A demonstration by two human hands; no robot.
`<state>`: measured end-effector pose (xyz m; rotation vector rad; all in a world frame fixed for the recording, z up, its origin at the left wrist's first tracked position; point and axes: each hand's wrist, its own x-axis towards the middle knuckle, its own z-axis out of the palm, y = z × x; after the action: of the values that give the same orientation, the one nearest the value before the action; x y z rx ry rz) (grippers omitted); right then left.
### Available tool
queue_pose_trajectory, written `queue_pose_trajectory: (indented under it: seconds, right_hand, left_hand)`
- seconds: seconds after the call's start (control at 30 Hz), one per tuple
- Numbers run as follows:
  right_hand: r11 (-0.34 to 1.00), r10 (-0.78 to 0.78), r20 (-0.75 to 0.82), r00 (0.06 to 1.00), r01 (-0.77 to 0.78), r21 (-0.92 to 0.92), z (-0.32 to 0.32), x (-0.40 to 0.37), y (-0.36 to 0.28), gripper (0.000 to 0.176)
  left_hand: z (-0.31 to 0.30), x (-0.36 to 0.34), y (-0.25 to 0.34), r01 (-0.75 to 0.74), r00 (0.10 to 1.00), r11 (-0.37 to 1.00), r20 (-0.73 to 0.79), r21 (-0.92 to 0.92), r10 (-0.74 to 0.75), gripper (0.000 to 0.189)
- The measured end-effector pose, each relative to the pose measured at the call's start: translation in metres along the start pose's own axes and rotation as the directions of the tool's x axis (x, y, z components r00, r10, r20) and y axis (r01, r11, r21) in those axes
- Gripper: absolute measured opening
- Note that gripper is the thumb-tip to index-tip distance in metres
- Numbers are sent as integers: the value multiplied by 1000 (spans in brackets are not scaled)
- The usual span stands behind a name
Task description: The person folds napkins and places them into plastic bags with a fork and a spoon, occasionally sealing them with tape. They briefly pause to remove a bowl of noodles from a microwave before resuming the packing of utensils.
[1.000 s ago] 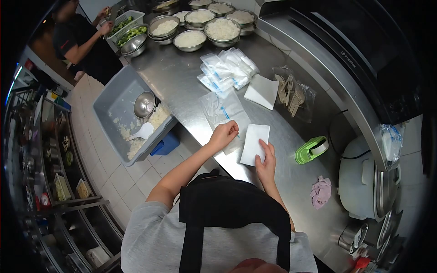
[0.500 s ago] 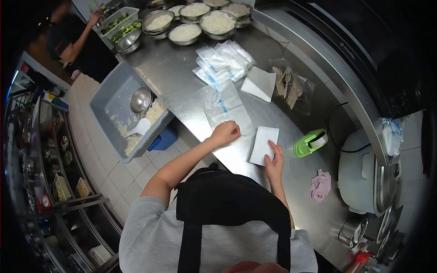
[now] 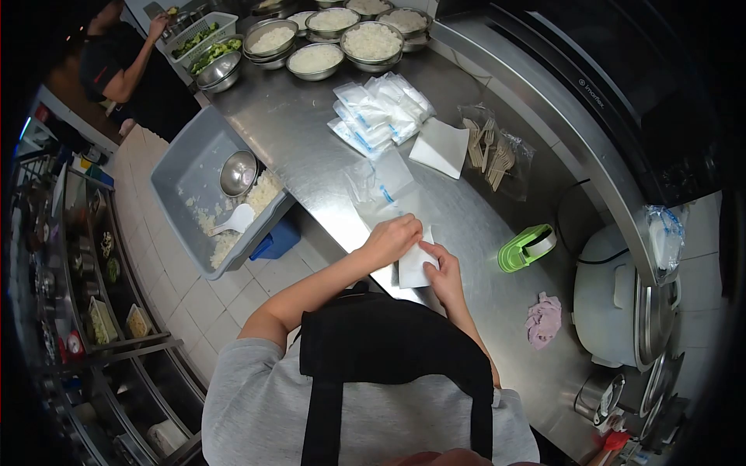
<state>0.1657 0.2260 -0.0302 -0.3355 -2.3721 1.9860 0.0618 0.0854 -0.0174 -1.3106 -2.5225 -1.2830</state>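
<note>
Both hands meet near the front edge of the steel counter. My left hand (image 3: 395,239) is closed at the near end of a clear plastic bag (image 3: 388,189) with blue print, which lies flat; its fingertips are partly hidden. A white folded paper napkin (image 3: 413,272) is pinched by my right hand (image 3: 443,273). The napkin's upper end reaches the left fingers and the bag's near end; whether it is inside the bag cannot be made out. Beyond lies a pile of packed plastic bags (image 3: 381,113), beside a stack of white napkins (image 3: 440,147).
Wooden forks (image 3: 497,155) in plastic lie to the right, with a green tape dispenser (image 3: 526,248) and a pink cloth (image 3: 544,320) nearer. A grey tub (image 3: 175,175) with rice, bowl and paddle stands left. Rice bowls (image 3: 316,60) line the back. Another person (image 3: 128,70) stands far left.
My right hand has brought the napkin left, up against my left hand. My left hand has shifted slightly right and nearer, staying at the bag's near end.
</note>
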Motion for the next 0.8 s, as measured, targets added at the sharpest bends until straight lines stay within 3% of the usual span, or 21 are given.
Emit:
queue_pose_trajectory:
  seconds: [0.03, 0.1, 0.17, 0.23, 0.27, 0.3, 0.37, 0.4, 0.47, 0.73, 0.8]
  right_hand:
    - [1000, -2, 2, 1000, 2, -4, -2, 2, 2, 43]
    - [984, -20, 31, 999, 25, -179, -9, 8, 5, 48]
    - [980, -31, -6, 999, 30, -199, -15, 6, 5, 49]
    - [976, -41, -44, 998, 31, -216, -16, 6, 3, 50]
    - [979, -49, -35, 998, 41, -200, -16, 7, 2, 51]
    - [982, -55, -27, 998, 49, -184, -15, 6, 2, 51]
    - [985, -67, -29, 997, 62, -158, -11, 11, 2, 51]
    - [988, -84, -29, 996, 80, -132, -9, 14, 2, 51]
    - [984, -123, -49, 991, 115, -134, -7, 17, 8, 51]
    - [994, -95, -83, 992, 89, -64, -9, 24, 0, 45]
    - [973, -137, -109, 985, 113, -199, -10, 23, -5, 44]
  left_hand:
    - [-1, -1, 5, 0, 1000, 1000, -5, -1, 0, 8]
    - [-6, 1, 10, 15, 1000, 999, -3, -45, -16, 8]
    - [-10, 2, 7, 18, 996, 997, -83, -75, -24, 9]
    - [-19, 5, 3, 188, 970, 964, -117, -188, -212, 10]
    - [-25, 6, 4, 277, 960, 945, 4, -171, -281, 11]
    - [-23, 5, 5, 279, 959, 945, 7, -172, -282, 11]
    - [-16, 4, 8, 5, 993, 997, -117, -74, -13, 20]
    - [-12, 2, 14, 2, 993, 997, -117, -74, -11, 20]
    - [-6, -3, 26, -126, 983, 990, -127, 68, 134, 32]
    - [4, -11, -16, -114, 980, 971, -134, 209, 144, 43]
    - [0, -11, -14, -134, 980, 962, -112, 236, 164, 42]
